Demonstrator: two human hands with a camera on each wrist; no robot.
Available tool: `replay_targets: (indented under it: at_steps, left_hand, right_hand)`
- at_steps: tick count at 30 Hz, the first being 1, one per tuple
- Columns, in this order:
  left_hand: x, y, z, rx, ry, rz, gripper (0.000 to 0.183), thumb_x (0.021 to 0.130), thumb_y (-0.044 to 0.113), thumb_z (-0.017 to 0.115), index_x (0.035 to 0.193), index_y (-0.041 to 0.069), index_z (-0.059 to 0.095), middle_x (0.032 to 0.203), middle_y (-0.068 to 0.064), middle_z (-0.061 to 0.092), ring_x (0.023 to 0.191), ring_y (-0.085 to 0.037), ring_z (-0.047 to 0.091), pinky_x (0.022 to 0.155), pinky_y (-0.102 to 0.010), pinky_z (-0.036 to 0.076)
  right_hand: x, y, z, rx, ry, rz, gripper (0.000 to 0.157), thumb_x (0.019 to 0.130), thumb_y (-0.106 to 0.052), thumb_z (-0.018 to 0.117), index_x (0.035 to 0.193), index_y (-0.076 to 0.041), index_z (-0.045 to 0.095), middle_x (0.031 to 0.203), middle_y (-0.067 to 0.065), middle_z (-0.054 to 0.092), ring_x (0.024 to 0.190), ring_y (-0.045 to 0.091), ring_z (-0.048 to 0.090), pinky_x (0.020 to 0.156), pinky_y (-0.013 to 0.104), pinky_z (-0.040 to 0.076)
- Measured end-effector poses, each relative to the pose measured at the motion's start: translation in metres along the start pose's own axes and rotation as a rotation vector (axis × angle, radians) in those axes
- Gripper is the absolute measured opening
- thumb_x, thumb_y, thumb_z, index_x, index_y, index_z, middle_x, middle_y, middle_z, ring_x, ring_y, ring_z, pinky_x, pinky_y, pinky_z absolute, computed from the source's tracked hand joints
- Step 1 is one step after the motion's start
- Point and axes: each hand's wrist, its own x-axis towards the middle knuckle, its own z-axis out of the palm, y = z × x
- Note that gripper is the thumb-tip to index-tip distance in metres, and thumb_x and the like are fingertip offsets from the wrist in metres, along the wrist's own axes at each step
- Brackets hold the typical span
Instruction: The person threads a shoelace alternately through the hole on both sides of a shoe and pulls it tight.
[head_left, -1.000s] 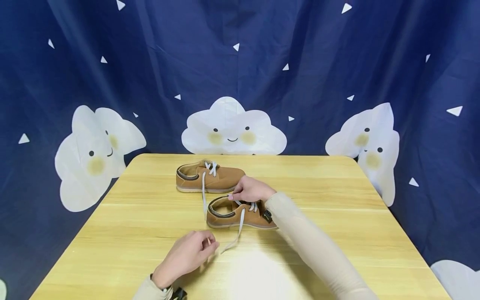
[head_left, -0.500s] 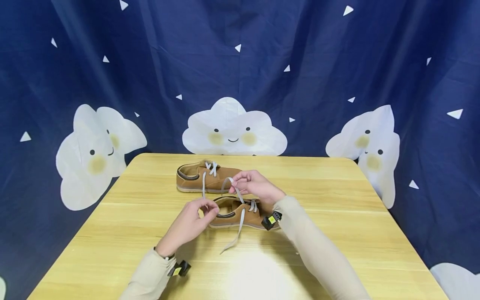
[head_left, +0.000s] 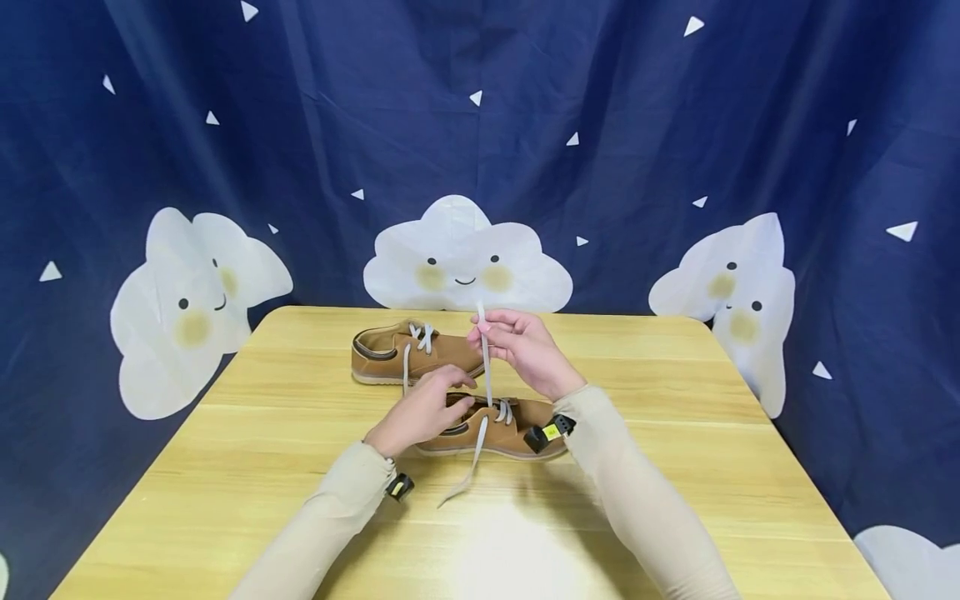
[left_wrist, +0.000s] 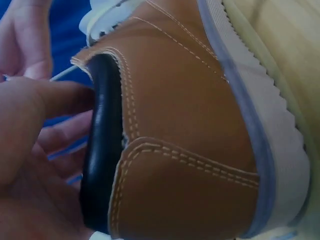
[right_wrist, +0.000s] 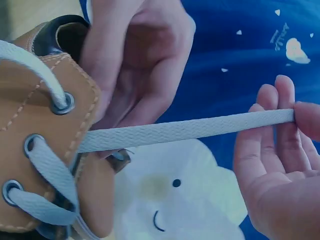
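Note:
A brown shoe (head_left: 525, 412) with pale grey laces lies side-on near the middle of the wooden table. Between thumb and fingers my right hand (head_left: 525, 346) pinches one free shoelace (head_left: 486, 367) and holds it taut above the eyelets, clearly so in the right wrist view. My left hand (head_left: 423, 408) is at the shoe's opening, its fingers loosely bent beside the dark padded collar (left_wrist: 102, 145). In the right wrist view, the left fingers (right_wrist: 145, 75) are close to the lace's base; whether they touch it is unclear. The other lace end (head_left: 474, 467) trails onto the table.
A second brown shoe (head_left: 382, 358), matching and laced, stands just behind the first one. Past the table's far edge (head_left: 615, 317) hangs a dark blue curtain (head_left: 622, 167) with printed clouds. Small black cameras (head_left: 549, 432) are strapped to both wrists.
The right hand has lifted from the shoe's opening, drawing the shoelace up until it stands straight. My left hand has moved forward and right from the bare tabletop to the shoe.

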Motion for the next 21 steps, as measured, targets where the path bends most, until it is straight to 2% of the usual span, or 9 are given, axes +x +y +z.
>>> replay_targets:
  at_steps: [3, 7, 14, 21]
  left_hand:
    - [0.005, -0.001, 0.004, 0.017, -0.030, 0.032, 0.019, 0.098, 0.016, 0.071, 0.115, 0.007, 0.074, 0.115, -0.006, 0.075, 0.110, -0.021, 0.072, 0.096, -0.039, 0.058]
    - [0.010, -0.002, 0.006, 0.036, -0.030, 0.042, 0.011, 0.099, 0.018, 0.071, 0.107, 0.014, 0.078, 0.106, 0.001, 0.078, 0.092, -0.010, 0.072, 0.082, -0.030, 0.059]
    - [0.014, -0.006, 0.010, 0.057, -0.030, -0.003, 0.011, 0.102, 0.021, 0.066, 0.105, 0.019, 0.077, 0.101, 0.006, 0.077, 0.081, -0.003, 0.066, 0.074, -0.027, 0.054]
    - [0.018, -0.009, 0.012, 0.037, -0.029, -0.047, 0.013, 0.103, 0.024, 0.064, 0.103, 0.019, 0.076, 0.089, 0.007, 0.073, 0.068, -0.005, 0.056, 0.064, -0.026, 0.048]
  right_hand:
    - [-0.001, -0.004, 0.002, -0.002, 0.025, -0.046, 0.028, 0.106, -0.011, 0.056, 0.126, 0.008, 0.061, 0.093, 0.000, 0.077, 0.091, 0.012, 0.074, 0.087, 0.029, 0.061]
    - [-0.004, -0.008, 0.004, -0.029, 0.066, -0.067, 0.025, 0.106, -0.014, 0.057, 0.119, 0.007, 0.063, 0.085, -0.001, 0.077, 0.075, 0.011, 0.072, 0.073, 0.026, 0.061]
    - [-0.017, -0.001, -0.003, -0.150, 0.037, 0.104, 0.021, 0.106, -0.018, 0.058, 0.102, 0.000, 0.067, 0.069, 0.001, 0.069, 0.055, 0.010, 0.057, 0.053, 0.021, 0.049]
    - [-0.035, 0.023, -0.017, -0.265, -0.047, 0.240, 0.028, 0.101, -0.014, 0.058, 0.098, 0.013, 0.067, 0.059, 0.000, 0.065, 0.046, 0.008, 0.051, 0.045, 0.020, 0.043]
